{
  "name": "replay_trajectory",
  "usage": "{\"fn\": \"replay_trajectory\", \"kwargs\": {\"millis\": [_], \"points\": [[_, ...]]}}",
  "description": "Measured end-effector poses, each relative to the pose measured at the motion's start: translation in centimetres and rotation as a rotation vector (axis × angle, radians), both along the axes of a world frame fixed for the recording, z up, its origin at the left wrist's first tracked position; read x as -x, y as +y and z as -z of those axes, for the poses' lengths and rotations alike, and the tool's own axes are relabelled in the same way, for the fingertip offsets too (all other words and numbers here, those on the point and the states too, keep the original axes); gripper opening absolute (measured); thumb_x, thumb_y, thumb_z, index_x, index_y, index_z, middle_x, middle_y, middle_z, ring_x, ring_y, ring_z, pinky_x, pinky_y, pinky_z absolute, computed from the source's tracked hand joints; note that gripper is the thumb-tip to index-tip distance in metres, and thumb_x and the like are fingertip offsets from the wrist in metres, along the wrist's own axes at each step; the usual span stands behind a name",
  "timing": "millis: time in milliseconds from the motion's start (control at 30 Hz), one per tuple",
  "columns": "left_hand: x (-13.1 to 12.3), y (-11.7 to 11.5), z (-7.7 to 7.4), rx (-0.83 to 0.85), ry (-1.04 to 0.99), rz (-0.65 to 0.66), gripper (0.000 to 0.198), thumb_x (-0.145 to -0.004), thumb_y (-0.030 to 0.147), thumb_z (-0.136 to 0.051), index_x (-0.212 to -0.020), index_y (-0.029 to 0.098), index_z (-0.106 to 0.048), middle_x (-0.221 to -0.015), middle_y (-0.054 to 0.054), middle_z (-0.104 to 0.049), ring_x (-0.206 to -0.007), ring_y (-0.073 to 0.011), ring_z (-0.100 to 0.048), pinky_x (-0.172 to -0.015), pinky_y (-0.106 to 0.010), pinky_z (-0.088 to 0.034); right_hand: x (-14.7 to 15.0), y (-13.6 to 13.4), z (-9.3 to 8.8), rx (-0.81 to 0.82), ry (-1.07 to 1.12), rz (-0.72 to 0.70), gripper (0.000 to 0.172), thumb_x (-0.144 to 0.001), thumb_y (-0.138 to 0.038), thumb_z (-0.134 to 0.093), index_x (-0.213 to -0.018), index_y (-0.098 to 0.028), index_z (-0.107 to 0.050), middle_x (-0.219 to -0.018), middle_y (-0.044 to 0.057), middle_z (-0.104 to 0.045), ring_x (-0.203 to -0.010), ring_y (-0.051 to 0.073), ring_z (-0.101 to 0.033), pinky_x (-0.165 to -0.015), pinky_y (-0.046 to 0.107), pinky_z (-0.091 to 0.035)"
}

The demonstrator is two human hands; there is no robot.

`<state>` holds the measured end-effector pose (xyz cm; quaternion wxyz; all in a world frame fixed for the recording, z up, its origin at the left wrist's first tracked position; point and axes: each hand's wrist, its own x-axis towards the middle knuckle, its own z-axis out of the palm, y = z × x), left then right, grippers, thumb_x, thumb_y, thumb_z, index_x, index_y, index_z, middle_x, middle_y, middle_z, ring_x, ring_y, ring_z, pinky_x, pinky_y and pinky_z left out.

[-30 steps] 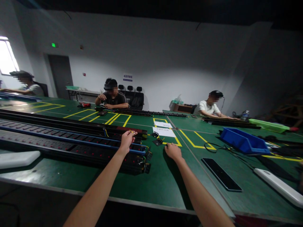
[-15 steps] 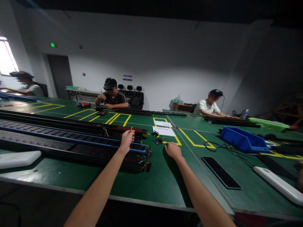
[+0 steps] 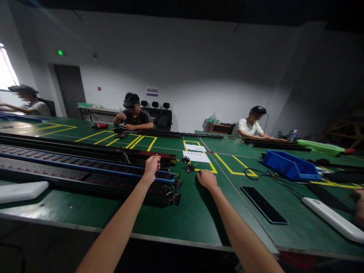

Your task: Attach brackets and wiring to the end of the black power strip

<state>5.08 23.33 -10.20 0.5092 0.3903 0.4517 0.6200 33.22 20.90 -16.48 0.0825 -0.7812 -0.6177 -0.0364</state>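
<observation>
My left hand [image 3: 152,167] is closed in a pinch above the long black strips, with a small yellow piece [image 3: 157,155] showing at its fingertips. Under that hand lie the long black strips [image 3: 113,182] with red dots and a blue edge [image 3: 136,174]; small black end pieces and thin wires stick out at their right end. My right hand [image 3: 207,178] rests on the green table with its fingers curled in; what they hold, if anything, is hidden. Just left of it lie small black plates [image 3: 188,167] with holes and yellow bits.
A dark phone [image 3: 264,204], a white slab [image 3: 332,218] and a blue bin [image 3: 291,165] with black cables [image 3: 273,176] nearby lie to the right. Another white slab [image 3: 22,192] lies at left. Paper sheets [image 3: 196,156] lie ahead. Several people sit around the table.
The yellow piece at my left fingertips stands up less than before. Both hands keep nearly the same place; the whole view has shifted slightly.
</observation>
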Motion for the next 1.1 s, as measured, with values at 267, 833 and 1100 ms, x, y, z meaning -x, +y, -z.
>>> {"fn": "replay_trajectory", "kwargs": {"millis": [267,833,1100], "points": [[-0.04,0.0,-0.05,0.005,0.003,-0.003,0.02,-0.064,0.027,-0.07,-0.08,0.015,-0.066,-0.063,0.004,-0.053,-0.053,-0.0063,-0.049,-0.048,-0.017,-0.042,-0.11,0.14,0.08,0.0,0.004,-0.002,0.043,-0.1,-0.035,-0.037,-0.123,-0.017,-0.068,-0.124,0.019,-0.065,-0.118,0.031,-0.06,-0.096,0.041,-0.045],[-0.14,0.2,0.03,0.015,0.014,-0.006,0.021,-0.063,0.027,-0.068,-0.08,0.014,-0.066,-0.061,0.004,-0.052,-0.051,-0.0061,-0.047,-0.047,-0.017,-0.041,-0.14,0.04,0.11,-0.01,-0.001,-0.002,0.044,-0.099,-0.037,-0.038,-0.124,-0.016,-0.068,-0.123,0.019,-0.065,-0.117,0.032,-0.06,-0.094,0.041,-0.046],[-0.12,0.08,0.01,0.005,0.028,-0.005,0.02,-0.065,0.027,-0.066,-0.081,0.015,-0.065,-0.064,0.003,-0.053,-0.053,-0.0065,-0.049,-0.047,-0.017,-0.041,-0.1,0.13,0.01,0.0,0.012,0.003,0.044,-0.099,-0.036,-0.037,-0.124,-0.017,-0.068,-0.124,0.019,-0.064,-0.118,0.031,-0.06,-0.094,0.042,-0.045]]}}
